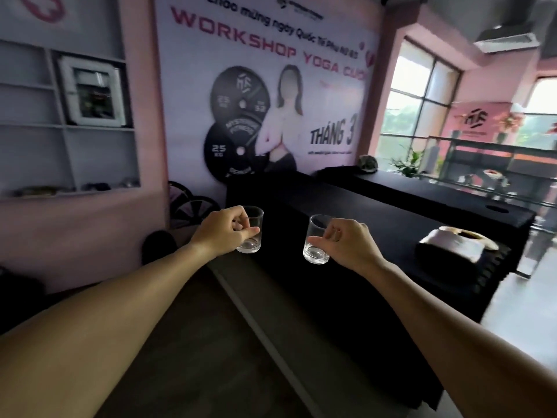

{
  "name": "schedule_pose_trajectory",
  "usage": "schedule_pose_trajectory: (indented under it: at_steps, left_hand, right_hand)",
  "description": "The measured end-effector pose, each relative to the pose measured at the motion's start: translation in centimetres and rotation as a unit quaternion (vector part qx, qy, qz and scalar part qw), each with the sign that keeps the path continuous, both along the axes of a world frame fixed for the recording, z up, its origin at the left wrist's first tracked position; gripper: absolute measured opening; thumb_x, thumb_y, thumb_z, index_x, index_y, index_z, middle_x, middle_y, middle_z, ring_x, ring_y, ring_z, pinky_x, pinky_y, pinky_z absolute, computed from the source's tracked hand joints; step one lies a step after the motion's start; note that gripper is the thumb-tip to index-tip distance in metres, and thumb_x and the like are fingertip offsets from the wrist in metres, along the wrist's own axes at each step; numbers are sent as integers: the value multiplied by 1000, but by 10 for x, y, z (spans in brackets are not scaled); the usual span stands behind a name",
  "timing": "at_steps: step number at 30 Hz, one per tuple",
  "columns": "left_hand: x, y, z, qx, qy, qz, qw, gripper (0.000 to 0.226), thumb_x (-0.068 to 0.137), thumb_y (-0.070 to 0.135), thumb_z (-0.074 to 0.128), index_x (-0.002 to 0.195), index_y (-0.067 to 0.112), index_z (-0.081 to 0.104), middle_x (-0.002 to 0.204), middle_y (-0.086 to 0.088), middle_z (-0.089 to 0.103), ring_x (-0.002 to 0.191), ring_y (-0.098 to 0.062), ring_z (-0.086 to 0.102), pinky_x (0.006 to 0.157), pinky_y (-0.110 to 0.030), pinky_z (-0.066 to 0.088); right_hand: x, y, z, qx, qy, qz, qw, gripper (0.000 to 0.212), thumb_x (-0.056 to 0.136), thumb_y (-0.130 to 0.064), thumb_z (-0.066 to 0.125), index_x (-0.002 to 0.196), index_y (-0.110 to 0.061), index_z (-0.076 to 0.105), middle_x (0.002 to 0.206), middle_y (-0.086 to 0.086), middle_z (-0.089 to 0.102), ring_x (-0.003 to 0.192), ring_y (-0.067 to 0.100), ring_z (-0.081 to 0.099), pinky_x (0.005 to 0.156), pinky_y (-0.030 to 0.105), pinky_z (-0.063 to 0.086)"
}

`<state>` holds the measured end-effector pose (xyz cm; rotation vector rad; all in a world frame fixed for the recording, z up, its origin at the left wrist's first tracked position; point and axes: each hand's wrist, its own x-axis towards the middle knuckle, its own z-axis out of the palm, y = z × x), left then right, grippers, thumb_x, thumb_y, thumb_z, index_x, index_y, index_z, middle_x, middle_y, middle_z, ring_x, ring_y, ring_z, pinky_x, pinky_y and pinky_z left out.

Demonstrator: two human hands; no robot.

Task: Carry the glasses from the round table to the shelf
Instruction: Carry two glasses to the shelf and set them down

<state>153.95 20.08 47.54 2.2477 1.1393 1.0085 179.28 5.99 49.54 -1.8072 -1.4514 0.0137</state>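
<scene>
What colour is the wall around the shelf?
Pink. The wall beside the grey shelf shows best in the head view.

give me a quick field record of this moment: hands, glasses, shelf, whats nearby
left hand: grips a glass by its side, held in the air
right hand: grips a second glass, also in the air
glasses: clear, both look empty, roughly upright, apart from each other
shelf: grey wall unit at upper left, holds a white framed item
ahead: black table with a pale box on it
wall: yoga workshop poster
round table: not in view
</scene>
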Motion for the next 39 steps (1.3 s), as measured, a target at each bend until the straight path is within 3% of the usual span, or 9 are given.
schedule_pose_trajectory:
  at_steps: [5,9,15,26,32,36,39]
  left_hand:
    - [-30,61,-9,-8,11,58,998,26,72,59,71,73,37,56,62,17,65,64,3,60,60,-25,42]
    - [-52,138,-6,-1,16,84,996,26,78,52,73,75,31,57,76,10,69,75,-5,64,63,-27,46]
    - [-73,220,2,-7,32,107,994,26,80,47,73,80,26,59,84,2,71,83,-17,67,80,-43,56]
    - [-156,383,4,-14,19,165,986,26,78,51,72,77,29,58,87,7,70,90,-14,66,82,-39,55]
    - [-214,462,0,-18,30,218,975,27,77,53,71,78,29,59,89,8,70,92,-14,65,83,-38,54]
    - [-248,528,2,6,33,241,970,23,76,49,74,73,33,57,82,11,69,85,-11,67,76,-32,52]
    - [-274,583,10,12,43,265,963,25,76,47,75,78,27,60,84,8,71,87,-13,68,80,-35,55]
  right_hand:
    - [-14,90,-14,-11,15,55,998,32,68,-49,84,62,-25,64,72,-7,68,69,9,65,64,29,56]
    - [-36,182,-12,-23,0,92,995,31,69,-49,83,66,-23,67,74,-8,68,71,9,64,66,30,57]
    - [-60,279,-5,-34,-6,113,993,32,68,-49,83,65,-23,64,73,-7,67,69,10,64,65,30,55]
    - [-136,487,-4,-29,-4,170,985,33,67,-49,83,64,-23,64,69,-6,67,67,10,64,65,35,58]
    - [-190,599,-11,-24,-9,217,976,34,65,-51,84,62,-24,64,65,-8,66,65,9,63,63,32,55]
    - [-228,684,-9,-18,-9,254,967,31,66,-49,83,62,-26,64,62,-14,64,68,6,62,64,27,50]
    - [-256,753,-3,-11,-5,282,959,32,67,-48,83,67,-21,65,63,-10,66,68,9,62,61,25,46]
